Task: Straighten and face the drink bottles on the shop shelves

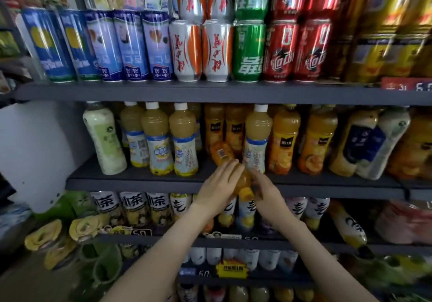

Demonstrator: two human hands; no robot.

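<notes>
An orange juice bottle (225, 155) lies tipped over on the middle shelf (140, 183), its orange cap (246, 194) pointing out over the shelf's front edge. My left hand (218, 188) holds it from the left, with the fingers laid along its body. My right hand (266, 190) grips its neck end from the right. Around it stand upright bottles: pale yellow juice with white caps (160, 138), another such bottle (257, 138) just right of the fallen one, and orange juice bottles (284, 140).
Cans fill the top shelf (210, 51). Tea bottles (133, 208) line the shelf below my hands, and one bottle (350, 226) leans there at the right. Cream and dark-labelled bottles (374, 142) tilt at the right of the middle shelf. A pale green bottle (105, 140) stands at the left.
</notes>
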